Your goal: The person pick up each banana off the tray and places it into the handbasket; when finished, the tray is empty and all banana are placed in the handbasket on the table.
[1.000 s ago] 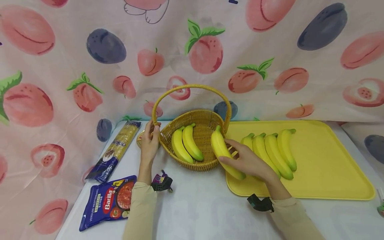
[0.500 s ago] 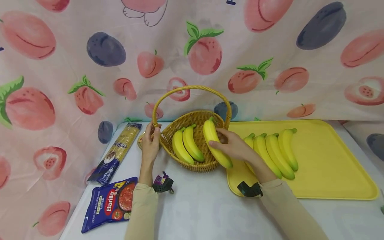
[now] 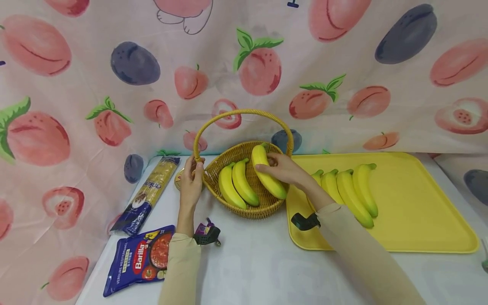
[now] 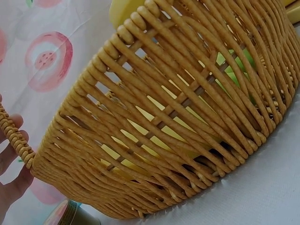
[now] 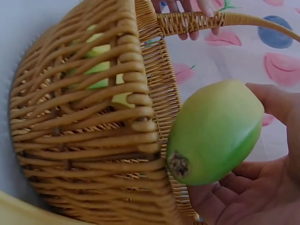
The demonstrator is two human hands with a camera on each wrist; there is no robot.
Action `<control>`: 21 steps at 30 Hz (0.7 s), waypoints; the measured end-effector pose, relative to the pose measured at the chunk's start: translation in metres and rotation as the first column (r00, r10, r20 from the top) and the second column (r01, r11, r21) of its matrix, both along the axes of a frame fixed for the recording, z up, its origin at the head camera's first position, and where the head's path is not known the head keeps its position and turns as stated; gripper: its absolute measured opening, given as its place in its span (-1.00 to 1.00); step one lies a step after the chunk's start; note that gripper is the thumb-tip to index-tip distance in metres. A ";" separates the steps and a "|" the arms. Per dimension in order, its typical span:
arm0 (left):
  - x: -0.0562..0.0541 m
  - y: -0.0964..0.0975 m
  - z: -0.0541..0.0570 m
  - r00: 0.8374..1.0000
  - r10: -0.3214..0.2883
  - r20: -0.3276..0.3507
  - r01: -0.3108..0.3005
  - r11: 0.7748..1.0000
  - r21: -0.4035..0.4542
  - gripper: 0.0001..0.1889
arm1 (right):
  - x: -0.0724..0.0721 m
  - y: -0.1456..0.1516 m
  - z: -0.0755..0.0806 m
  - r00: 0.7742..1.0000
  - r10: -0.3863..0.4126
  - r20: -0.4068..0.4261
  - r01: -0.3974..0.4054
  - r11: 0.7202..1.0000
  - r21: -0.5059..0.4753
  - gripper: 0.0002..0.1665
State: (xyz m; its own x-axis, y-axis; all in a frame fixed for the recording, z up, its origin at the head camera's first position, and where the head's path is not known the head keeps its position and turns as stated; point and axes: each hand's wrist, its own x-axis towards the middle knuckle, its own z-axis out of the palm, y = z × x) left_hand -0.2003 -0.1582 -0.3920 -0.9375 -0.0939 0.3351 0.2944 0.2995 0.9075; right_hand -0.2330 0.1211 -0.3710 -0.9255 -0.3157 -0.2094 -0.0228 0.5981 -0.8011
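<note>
A banana is gripped between the thumb and fingers of my right hand, over the right side of the wicker basket. In the right wrist view the green tip of that banana is close to the basket's rim. Two bananas lie side by side in the basket's left half. My left hand holds the foot of the basket's arched handle at the left end. Through the weave in the left wrist view, yellow fruit shows inside the basket.
Several bananas lie in a row on a yellow tray at the right, partly behind my right forearm. Left of the basket are a pasta pack, a blue Barilla pouch and a round tin. A patterned cloth hangs behind.
My right hand has carried the banana left and away from me, from the tray's edge to over the basket. My left hand has stayed at the handle.
</note>
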 end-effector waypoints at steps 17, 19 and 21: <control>0.001 -0.001 -0.001 1.000 0.010 -0.012 -0.010 1.000 -0.014 -0.55 | -0.030 -0.030 -0.002 0.997 0.058 0.058 -0.069 0.976 0.208 0.02; 0.000 -0.001 -0.001 1.000 0.011 -0.014 -0.012 1.000 -0.016 -0.55 | -0.033 -0.032 -0.002 0.995 0.070 0.073 -0.085 0.970 0.226 0.01; 0.000 0.000 0.000 1.000 0.010 -0.013 -0.010 1.000 -0.018 -0.55 | -0.036 -0.032 -0.002 0.993 0.084 0.087 -0.103 0.962 0.252 0.00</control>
